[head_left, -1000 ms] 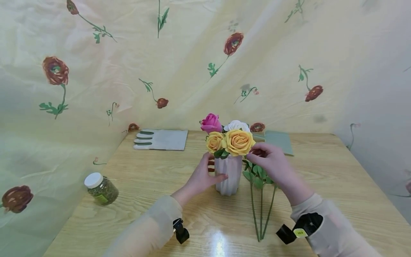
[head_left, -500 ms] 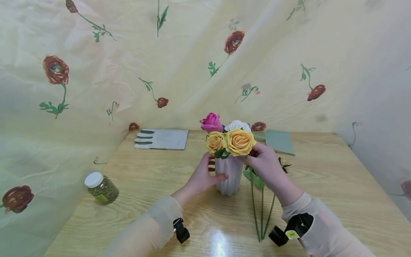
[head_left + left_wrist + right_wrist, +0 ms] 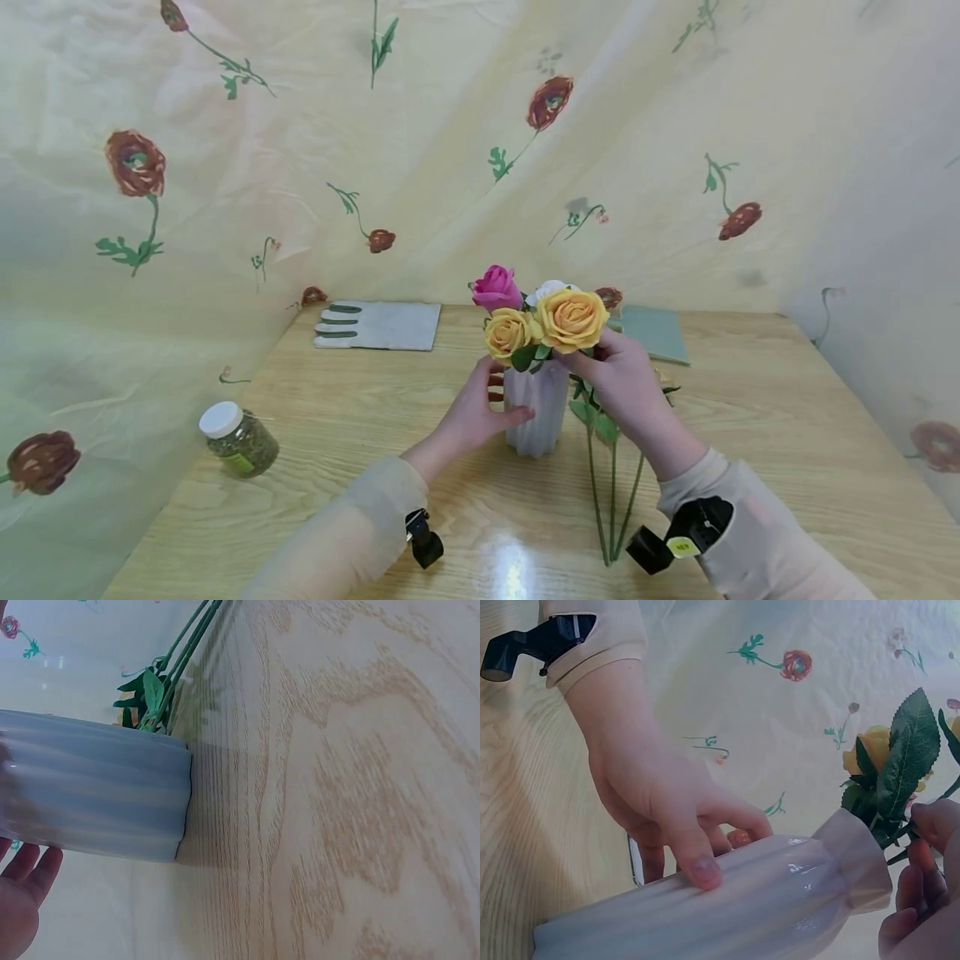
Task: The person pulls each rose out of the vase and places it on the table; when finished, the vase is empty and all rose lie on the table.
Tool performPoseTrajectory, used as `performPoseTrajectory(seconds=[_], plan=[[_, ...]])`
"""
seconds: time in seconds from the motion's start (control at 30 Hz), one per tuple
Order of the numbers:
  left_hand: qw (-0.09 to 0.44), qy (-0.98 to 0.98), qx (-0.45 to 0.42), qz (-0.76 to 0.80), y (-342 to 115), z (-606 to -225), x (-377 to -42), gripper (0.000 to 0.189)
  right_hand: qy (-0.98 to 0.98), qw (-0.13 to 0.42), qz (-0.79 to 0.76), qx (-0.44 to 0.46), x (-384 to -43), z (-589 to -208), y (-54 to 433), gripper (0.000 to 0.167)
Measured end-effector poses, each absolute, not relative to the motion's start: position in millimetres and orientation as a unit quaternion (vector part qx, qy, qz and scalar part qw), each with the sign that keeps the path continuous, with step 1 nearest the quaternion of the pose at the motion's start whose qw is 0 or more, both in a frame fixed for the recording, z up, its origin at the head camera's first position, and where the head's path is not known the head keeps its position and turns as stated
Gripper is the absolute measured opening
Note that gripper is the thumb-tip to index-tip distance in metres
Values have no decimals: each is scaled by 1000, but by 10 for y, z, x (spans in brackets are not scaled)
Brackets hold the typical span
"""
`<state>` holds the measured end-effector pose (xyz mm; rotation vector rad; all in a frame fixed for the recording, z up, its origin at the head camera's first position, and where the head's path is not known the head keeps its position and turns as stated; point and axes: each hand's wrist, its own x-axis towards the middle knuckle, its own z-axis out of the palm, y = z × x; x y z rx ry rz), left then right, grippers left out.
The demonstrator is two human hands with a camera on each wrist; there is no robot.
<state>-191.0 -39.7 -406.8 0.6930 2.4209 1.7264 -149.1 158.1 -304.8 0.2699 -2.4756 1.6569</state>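
Starting close in, with two pale sleeves (image 3: 360, 521), each wearing one black wrist camera (image 3: 425, 546), so two of those. Then on to three green stems (image 3: 612, 483) lying on the table (image 3: 787, 450), meeting at the near ends, blooms mostly out of sight. Off to the left, one white-lidded jar (image 3: 243, 442), well apart from the action.

Now to the left hand (image 3: 476, 408): curled round one ribbed, pale vase (image 3: 536, 408), thumb across the near face, holding it upright at mid-table. And over to the right hand (image 3: 622, 375), just above the rim: pinching a stem (image 3: 906, 831), by the look of it that of the larger yellow rose (image 3: 572, 320) (tight quarters up there, with leaves all round).

Probably at the step of seating or adjusting that rose; calling next, most likely, for a gentle push down through the mouth, with a firm hold below. Impossible to tell how deep inside.

Counting four blooms above the rim: two yellow, including the smaller yellow rose (image 3: 508, 333) at left; one magenta rose (image 3: 496, 287) and one white flower (image 3: 551, 291) behind, the latter half hidden.

Farther back, one flat white glove (image 3: 393, 325) and one pale green flat piece (image 3: 654, 333). Lastly, hanging beyond everything, the flower-printed cloth (image 3: 442, 125).
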Motion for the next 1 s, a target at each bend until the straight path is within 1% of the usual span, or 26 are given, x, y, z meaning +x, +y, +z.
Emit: performPoseTrajectory(seconds=[0.2,0.4,0.47,0.63,0.67,0.8,0.9,1.0], plan=[[56,792,216,568,-394,-4082,-1914,80,-811,95,571,79,-1489,-2993,1610,37],[60,792,213,570,-396,-4077,-1910,81,-798,116,587,75,-1478,-2954,1671,41],[59,793,213,568,-395,-4074,-1907,81,-783,129,603,83,-1482,-2937,1693,35],[51,795,215,565,-390,-4057,-1888,81,-725,170,658,110,-1515,-2852,1739,4],[48,795,217,565,-389,-4060,-1890,80,-713,180,669,113,-1523,-2831,1747,2],[44,793,221,567,-389,-4060,-1882,79,-651,205,719,131,-1542,-2749,1791,15],[46,791,221,569,-386,-4063,-1881,79,-611,208,750,145,-1546,-2715,1838,19],[47,790,221,570,-384,-4067,-1884,80,-568,202,783,155,-1553,-2698,1886,19]])
